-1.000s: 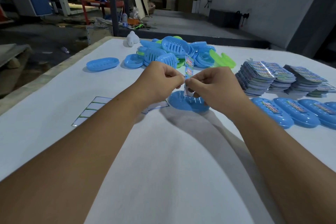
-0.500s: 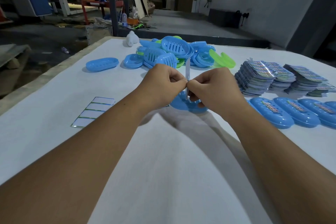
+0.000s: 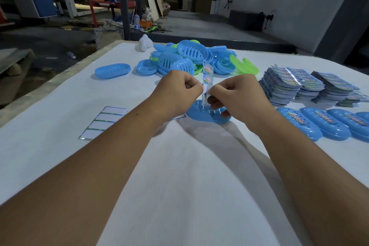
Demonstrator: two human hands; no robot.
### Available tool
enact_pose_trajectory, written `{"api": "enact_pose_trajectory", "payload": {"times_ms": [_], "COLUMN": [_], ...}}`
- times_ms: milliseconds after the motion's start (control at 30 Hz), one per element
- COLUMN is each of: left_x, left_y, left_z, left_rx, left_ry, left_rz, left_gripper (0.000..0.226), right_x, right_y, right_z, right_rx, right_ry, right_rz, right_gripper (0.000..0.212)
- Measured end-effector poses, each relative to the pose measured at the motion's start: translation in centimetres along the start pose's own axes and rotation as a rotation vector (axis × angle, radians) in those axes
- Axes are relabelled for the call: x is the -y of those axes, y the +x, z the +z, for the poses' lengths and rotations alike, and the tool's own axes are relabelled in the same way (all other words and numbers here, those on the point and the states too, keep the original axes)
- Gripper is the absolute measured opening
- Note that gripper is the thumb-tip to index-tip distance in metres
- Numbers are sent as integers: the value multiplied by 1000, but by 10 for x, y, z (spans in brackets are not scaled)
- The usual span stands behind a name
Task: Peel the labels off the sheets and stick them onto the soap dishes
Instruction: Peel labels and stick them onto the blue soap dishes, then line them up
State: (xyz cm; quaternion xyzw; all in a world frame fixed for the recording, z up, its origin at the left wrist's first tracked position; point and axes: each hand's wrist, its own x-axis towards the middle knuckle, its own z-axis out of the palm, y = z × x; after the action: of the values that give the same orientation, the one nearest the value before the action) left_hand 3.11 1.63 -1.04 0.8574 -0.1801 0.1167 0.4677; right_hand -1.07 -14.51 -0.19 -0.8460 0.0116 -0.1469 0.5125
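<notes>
My left hand (image 3: 177,90) and my right hand (image 3: 237,94) meet at the table's middle, both pinching a narrow label sheet (image 3: 207,74) that stands upright between them. Its upper part shows colourful labels; the lower part is bare backing. Directly beneath the hands lies a blue soap dish (image 3: 207,113), partly hidden by my right fingers. Three blue soap dishes with labels on them (image 3: 323,124) lie in a row at the right.
A heap of blue and green soap dishes (image 3: 191,60) sits at the back, one lone blue dish (image 3: 112,70) to its left. Stacks of label sheets (image 3: 293,84) stand at right. An empty backing sheet (image 3: 103,123) lies at left. A white object (image 3: 144,43) is near the far edge.
The sheet turned edge-on half a second ago and now faces me again. Both hands stayed together above the dish, shifting only slightly.
</notes>
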Motion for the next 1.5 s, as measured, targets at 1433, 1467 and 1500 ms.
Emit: {"api": "enact_pose_trajectory", "payload": {"times_ms": [1433, 1467, 1500], "left_x": [23, 22, 22], "left_y": [8, 7, 6], "left_z": [-39, -40, -40], "left_rx": [80, 83, 76], "left_ry": [1024, 1056, 1086], "left_rz": [-406, -400, -384], "left_gripper": [29, 29, 30], "right_x": [-5, -5, -5], "right_y": [5, 5, 5], "right_z": [-17, -17, -16], "right_rx": [-27, -28, -29], "right_ry": [-79, -79, -80], "right_rz": [126, 124, 121], "right_gripper": [24, 24, 25]}}
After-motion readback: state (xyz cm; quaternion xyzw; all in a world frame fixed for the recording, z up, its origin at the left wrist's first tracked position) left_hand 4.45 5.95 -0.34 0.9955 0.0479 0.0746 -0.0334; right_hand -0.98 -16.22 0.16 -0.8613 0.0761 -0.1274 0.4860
